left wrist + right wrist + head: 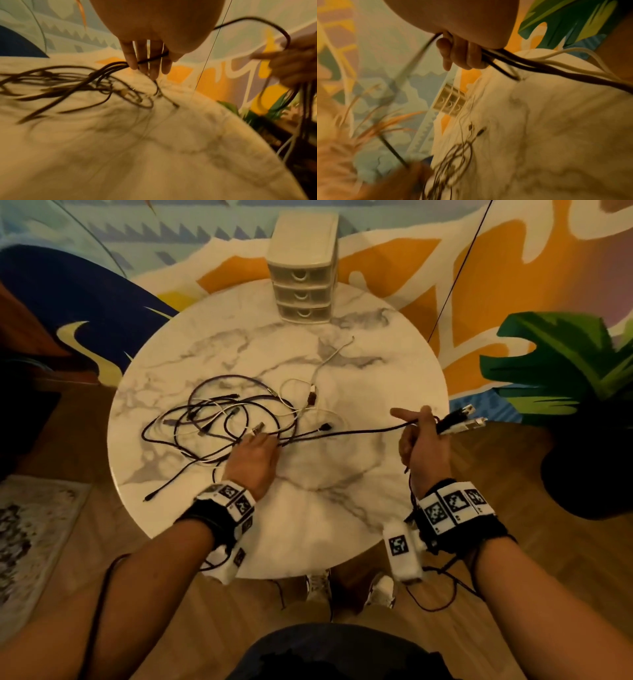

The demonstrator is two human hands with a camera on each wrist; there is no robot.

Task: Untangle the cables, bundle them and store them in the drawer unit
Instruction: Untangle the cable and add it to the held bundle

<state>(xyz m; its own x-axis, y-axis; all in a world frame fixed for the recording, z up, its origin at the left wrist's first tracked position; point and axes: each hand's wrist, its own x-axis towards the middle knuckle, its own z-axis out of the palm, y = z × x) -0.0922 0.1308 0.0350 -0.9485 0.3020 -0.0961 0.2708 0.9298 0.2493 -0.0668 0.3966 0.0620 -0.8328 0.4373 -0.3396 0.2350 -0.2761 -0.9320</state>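
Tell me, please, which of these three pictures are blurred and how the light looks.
Head view: dim warm light, mostly sharp, cables clear; the wide lens bends the round table and tilts the drawer unit. Left wrist view: motion blur smears table and cables; the left hand's fingers look fairly crisp. Right wrist view: heavy blur at lower left; the right hand's fingers are readable.

right hand (464, 55) gripping cables (539, 68), drawer unit (450, 103) behind
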